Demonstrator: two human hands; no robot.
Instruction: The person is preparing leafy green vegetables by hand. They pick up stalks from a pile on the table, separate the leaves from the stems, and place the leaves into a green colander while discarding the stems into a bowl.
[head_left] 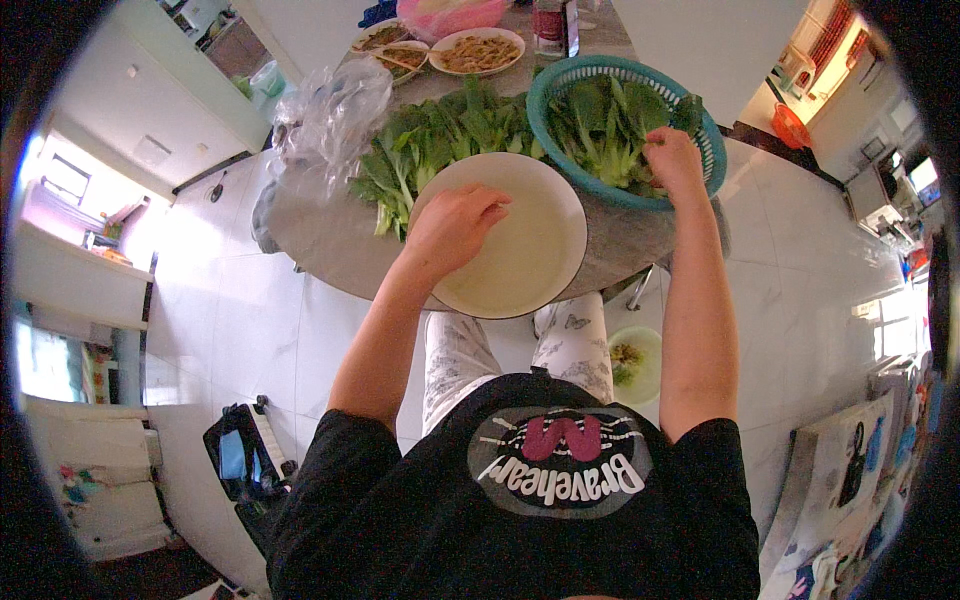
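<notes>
Keep black T-shirt (pixel 560 470) clear of the table (pixel 330 245) when leaning in. See left hand (pixel 458 225) loosely curled over the pale basin (pixel 530 250); cannot tell whether empty. See right hand (pixel 672 160) at the leafy greens (pixel 605 115) inside the turquoise basket (pixel 538 118), fingers drawn close; cannot tell whether holding a stem. Best to pinch firm stem ends, not leaves, and lift gently. Find more greens (pixel 470 125) heaped behind the basin.

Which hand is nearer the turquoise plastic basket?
Right. The right hand is over the turquoise plastic basket; the left hand is left of it, over the round off-white basin.
</notes>
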